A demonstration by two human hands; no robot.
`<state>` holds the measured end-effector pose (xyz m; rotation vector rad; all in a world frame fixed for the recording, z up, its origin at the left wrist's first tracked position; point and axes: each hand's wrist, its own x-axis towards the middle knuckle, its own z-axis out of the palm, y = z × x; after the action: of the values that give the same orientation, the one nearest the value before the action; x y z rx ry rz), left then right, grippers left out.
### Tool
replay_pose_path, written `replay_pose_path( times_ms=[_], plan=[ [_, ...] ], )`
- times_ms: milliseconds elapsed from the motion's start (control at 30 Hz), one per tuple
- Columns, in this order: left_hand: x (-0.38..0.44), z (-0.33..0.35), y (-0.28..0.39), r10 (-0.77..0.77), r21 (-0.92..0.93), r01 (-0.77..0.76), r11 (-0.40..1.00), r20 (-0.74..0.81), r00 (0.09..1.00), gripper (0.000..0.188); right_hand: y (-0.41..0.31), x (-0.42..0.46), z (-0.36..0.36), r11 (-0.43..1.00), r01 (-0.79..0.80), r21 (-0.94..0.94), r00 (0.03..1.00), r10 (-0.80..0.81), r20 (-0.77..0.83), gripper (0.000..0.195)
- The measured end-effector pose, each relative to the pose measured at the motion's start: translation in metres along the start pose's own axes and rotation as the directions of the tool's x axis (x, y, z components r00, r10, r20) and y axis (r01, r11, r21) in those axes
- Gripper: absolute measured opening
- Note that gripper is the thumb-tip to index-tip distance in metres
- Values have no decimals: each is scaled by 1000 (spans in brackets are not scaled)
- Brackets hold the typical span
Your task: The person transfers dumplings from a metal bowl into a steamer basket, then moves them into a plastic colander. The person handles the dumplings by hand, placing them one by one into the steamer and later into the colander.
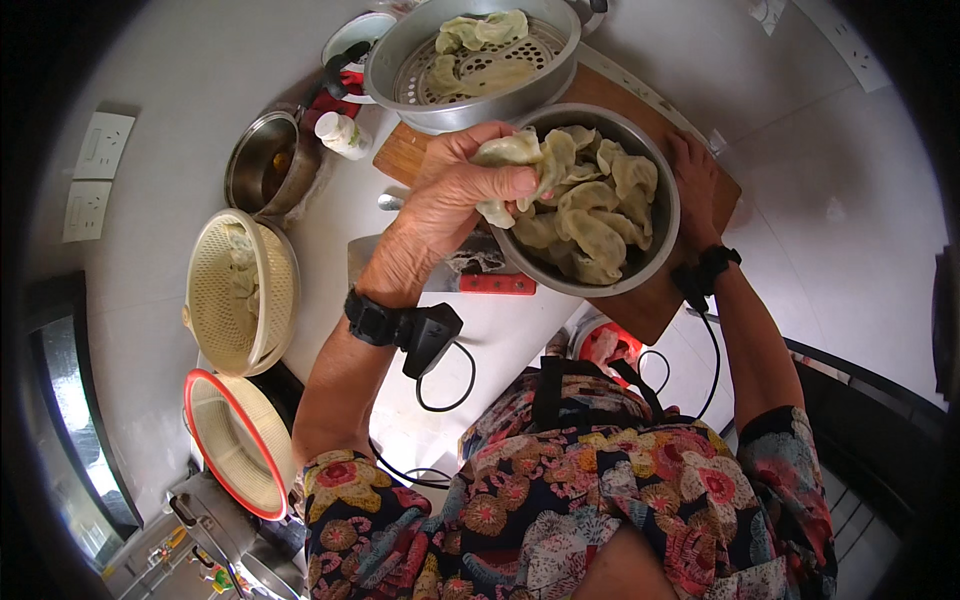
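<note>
Between the thumb and fingers of my left hand (469, 176) are a few pale dumplings (508, 150). They hang over the left side of a round metal bowl (670, 225), which is heaped with more dumplings (592, 232). My right hand (691, 180) lies against the bowl's right outer side, above the wooden cutting board (645, 311); its palm and thumb are hidden, so its grip is unclear. Just beyond the bowl stands an aluminium steamer tier (469, 112) with several dumplings on its perforated base. Under my left forearm lies a cleaver (497, 283) with a red handle.
Along the left stand a white bottle (343, 135), a metal pot (259, 161), a cream colander (277, 300) holding some dumplings and a red-rimmed basket (238, 446). Below the counter edge is a bin with a red bag (611, 349). Black cables (474, 375) hang from both wrist straps.
</note>
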<state>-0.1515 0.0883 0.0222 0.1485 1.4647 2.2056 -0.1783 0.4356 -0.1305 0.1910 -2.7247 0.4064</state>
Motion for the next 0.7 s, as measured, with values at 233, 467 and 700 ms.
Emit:
replay_pose_path(
  times_ms=[233,467,700],
  plan=[
    [-2,9,-4,-5,-26,4,1000,-39,999,55,4,-2,4,1000,-12,2,1000,12,3,50],
    [-1,8,-10,-34,100,38,994,-37,999,52,8,-2,5,1000,-6,-11,1000,6,10,50],
    [-1,13,-19,-24,223,51,974,-125,992,46,4,-1,3,1000,1,-8,1000,-1,-4,50]
  ],
)
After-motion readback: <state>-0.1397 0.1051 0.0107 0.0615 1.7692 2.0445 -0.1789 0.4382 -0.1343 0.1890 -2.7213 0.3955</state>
